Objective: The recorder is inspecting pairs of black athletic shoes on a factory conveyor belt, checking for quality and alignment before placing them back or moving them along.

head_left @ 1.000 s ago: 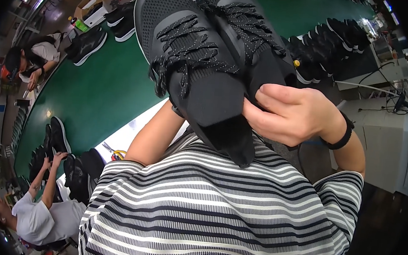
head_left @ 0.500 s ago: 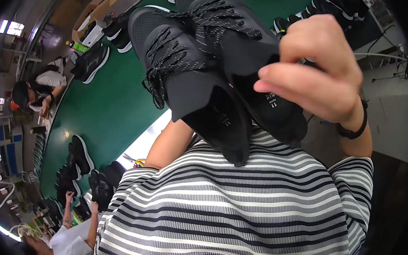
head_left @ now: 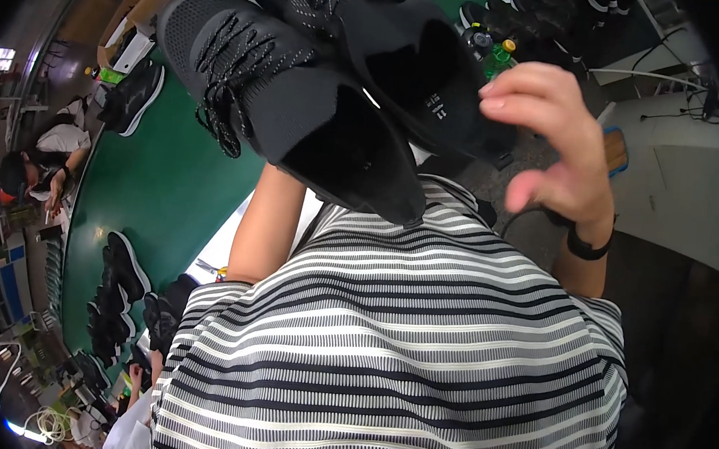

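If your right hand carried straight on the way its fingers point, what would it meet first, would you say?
Probably the heel collar of the nearer black knit sneaker; the right hand has its fingertips just beside it, though depth is unclear.

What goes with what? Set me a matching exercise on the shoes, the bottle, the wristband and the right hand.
Things:
1. shoes
2. bottle
3. wristband
4. right hand

Places and states:
A. open, fingers loosely curled
B. green
C. raised over the striped shirt
D. around the right wrist

Pairs: 1-C, 2-B, 3-D, 4-A
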`<state>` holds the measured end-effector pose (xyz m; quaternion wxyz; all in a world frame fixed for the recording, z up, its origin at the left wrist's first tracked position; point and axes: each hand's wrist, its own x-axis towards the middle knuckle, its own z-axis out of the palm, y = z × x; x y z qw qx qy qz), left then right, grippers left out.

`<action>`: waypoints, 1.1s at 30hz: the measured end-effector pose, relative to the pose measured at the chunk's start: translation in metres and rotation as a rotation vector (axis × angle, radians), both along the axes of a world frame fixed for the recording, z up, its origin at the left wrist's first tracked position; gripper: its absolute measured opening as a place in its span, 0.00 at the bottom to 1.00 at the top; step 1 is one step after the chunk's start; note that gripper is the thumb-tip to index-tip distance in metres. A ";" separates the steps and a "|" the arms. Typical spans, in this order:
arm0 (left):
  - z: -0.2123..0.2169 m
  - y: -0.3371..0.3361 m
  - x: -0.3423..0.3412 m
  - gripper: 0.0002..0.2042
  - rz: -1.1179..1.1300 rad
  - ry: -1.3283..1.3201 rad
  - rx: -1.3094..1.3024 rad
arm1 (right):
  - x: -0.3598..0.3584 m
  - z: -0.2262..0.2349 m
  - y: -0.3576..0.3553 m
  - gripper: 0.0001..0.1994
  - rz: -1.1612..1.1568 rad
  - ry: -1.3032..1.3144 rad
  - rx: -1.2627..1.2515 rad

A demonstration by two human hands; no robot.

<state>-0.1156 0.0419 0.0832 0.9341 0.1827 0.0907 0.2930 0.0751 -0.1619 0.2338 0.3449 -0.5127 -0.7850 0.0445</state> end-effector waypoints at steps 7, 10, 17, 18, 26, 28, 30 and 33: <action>-0.010 -0.004 -0.002 0.26 0.009 -0.049 0.023 | -0.012 -0.003 -0.007 0.30 -0.138 -0.014 -0.160; -0.023 -0.015 -0.004 0.26 -0.009 -0.121 0.039 | -0.027 -0.019 0.002 0.30 -0.247 0.056 -0.345; -0.068 -0.019 0.009 0.32 -0.145 0.251 0.558 | -0.043 -0.107 0.030 0.11 -0.283 0.173 -0.344; -0.069 -0.017 0.011 0.30 -0.257 -0.103 0.350 | -0.043 -0.115 0.028 0.10 -0.340 0.285 -0.408; -0.030 -0.022 0.012 0.26 0.001 0.307 -0.032 | -0.032 -0.090 0.020 0.15 -0.715 0.185 -0.408; -0.019 -0.018 0.003 0.26 -0.048 0.246 0.072 | -0.026 -0.076 0.016 0.15 -0.782 0.117 -0.326; -0.010 -0.026 0.000 0.27 -0.096 0.228 0.152 | -0.017 -0.065 0.012 0.15 -0.832 0.035 -0.261; 0.006 -0.045 0.002 0.31 -0.108 0.245 0.325 | -0.008 -0.058 0.006 0.17 -0.908 -0.089 -0.153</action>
